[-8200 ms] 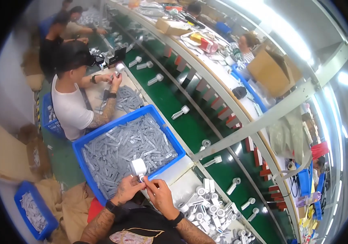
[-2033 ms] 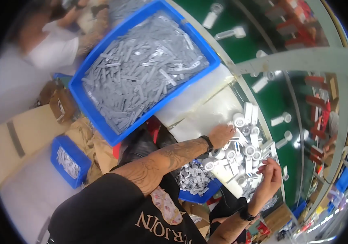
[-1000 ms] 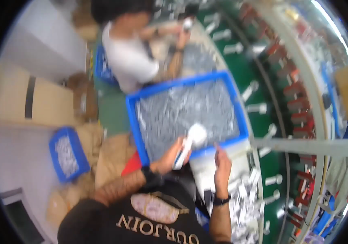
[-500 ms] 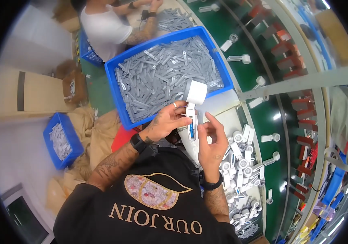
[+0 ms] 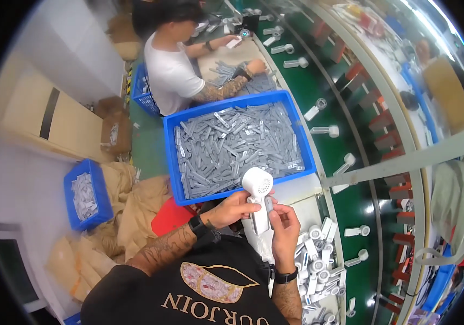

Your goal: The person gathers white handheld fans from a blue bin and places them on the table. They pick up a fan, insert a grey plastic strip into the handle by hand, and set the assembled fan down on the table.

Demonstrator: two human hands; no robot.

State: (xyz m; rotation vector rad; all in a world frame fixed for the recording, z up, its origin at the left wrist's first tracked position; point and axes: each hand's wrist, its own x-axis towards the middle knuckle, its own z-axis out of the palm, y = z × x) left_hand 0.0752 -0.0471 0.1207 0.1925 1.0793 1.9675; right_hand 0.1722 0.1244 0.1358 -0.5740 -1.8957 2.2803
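Note:
My left hand (image 5: 229, 210) is closed round the handle of a white handheld fan (image 5: 258, 183), whose round head with a vented grille points up and away from me. My right hand (image 5: 285, 223) pinches a slim grey plastic strip (image 5: 268, 205) between thumb and fingers, close beside the fan's handle. Whether the strip touches the handle I cannot tell. Just beyond both hands stands a blue bin (image 5: 173, 162) heaped with grey strips (image 5: 232, 146) of similar shape. To the right of my right hand lies a pile of white handheld fans (image 5: 319, 265).
Beyond the bin, a co-worker in a white shirt (image 5: 172, 73) holds a white fan (image 5: 234, 43). A green conveyor belt (image 5: 346, 211) carrying spaced fans runs along the right, beneath a metal beam (image 5: 405, 157). At left are a smaller blue bin (image 5: 102, 189) and brown sacks (image 5: 140, 211).
The fan has turned, so its grille now shows and the handle's slot with the blue part no longer does. My right hand has closed up beside the handle. The whole view has shifted.

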